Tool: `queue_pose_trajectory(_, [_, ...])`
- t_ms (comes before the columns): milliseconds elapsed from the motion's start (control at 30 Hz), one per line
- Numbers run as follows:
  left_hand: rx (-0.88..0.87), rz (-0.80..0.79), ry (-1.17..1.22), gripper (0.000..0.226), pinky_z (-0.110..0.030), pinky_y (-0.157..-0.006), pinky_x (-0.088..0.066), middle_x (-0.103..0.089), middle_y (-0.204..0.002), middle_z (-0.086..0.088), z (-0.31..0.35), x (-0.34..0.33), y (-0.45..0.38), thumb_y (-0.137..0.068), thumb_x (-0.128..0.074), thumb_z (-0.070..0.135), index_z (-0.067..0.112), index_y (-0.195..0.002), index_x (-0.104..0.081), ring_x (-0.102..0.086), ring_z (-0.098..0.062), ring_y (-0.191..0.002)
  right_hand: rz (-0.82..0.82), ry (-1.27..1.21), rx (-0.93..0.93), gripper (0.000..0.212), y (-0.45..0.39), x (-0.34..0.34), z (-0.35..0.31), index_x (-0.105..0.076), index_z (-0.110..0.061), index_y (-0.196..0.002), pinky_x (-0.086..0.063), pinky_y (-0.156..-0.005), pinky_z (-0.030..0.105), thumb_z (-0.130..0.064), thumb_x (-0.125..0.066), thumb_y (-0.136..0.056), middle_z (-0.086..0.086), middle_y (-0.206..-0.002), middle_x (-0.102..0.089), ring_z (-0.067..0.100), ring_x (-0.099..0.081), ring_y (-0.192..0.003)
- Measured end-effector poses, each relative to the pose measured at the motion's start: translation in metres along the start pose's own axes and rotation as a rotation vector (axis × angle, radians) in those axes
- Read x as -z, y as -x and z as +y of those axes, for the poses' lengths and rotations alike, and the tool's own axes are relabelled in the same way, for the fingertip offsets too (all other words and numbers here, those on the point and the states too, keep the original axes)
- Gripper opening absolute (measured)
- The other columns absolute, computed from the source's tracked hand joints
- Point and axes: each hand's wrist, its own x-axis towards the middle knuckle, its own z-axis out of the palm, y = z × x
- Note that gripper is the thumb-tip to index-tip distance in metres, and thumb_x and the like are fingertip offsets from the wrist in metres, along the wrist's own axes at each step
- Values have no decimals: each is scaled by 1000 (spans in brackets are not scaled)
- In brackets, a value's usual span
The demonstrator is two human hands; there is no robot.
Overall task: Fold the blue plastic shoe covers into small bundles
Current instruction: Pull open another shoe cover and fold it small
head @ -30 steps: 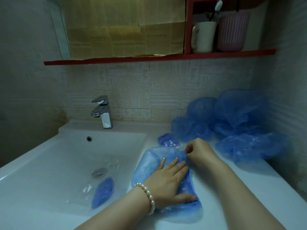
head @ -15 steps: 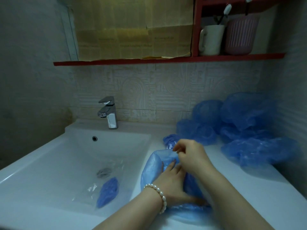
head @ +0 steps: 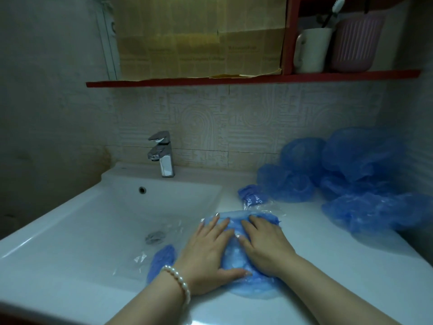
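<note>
A crinkled, translucent blue plastic shoe cover [head: 236,256] lies flattened on the white counter [head: 328,266] just right of the basin's edge, and both hands press on it from above. The left hand [head: 208,252], with a pearl bracelet [head: 179,281] at its wrist, lies flat with fingers straight and spread, thumb stretched along the cover's near edge; the right hand [head: 264,245] lies flat beside it, fingers straight and together, pointing away from the person — neither hand curls round anything. Just beyond the cover sits a small folded blue bundle [head: 251,195] with a scrap of clear film at its near side. Further right, against the tiled wall, a loose pile of puffy blue plastic covers [head: 351,179] spreads over the counter's far corner. In the white rectangular sink [head: 93,219], another small blue bundle [head: 161,259] rests near the right wall, beside a crumpled clear plastic wrapper [head: 140,259] and the drain. A chrome tap [head: 162,156] stands at the back of the basin. Above, a red shelf [head: 234,79] carries a white mug [head: 312,50] with a toothbrush [head: 334,10] in it and a ribbed pink cup [head: 353,43]; yellowed paper [head: 199,36] covers the panel to their left.
</note>
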Motion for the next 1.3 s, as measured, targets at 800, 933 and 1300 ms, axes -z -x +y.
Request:
queue_pose_trajectory(800, [-37, -234, 70, 107, -36, -117, 2, 0, -158, 3, 4, 0, -38, -64, -14, 83, 20, -150, -1, 4, -14, -145, -245, 89, 281, 88, 12, 10, 23, -10, -29, -150, -1, -117, 43, -67, -45, -79, -4, -158, -1, 20, 4, -146])
queue_pose_trajectory(933, [68, -296, 8, 127, -47, -117, 4, 9, -158, 1, -2, -2, -38, -49, -19, 89, 16, -149, 8, 10, -17, -144, -291, 89, 251, 93, 14, 16, 21, -5, -30, -150, 5, -116, 39, -71, -48, -79, -2, -159, 4, 16, 9, -145])
queue_pose_trajectory(1300, [-190, 38, 621, 91, -15, -110, -23, -45, -139, 14, -1, 17, 2, -59, -48, 88, 27, -125, -56, -33, 9, -131, 63, -1039, 36, 22, 8, 38, 38, -71, -7, -90, -48, -79, 13, 6, -68, -73, -4, -90, -72, -2, -65, -81])
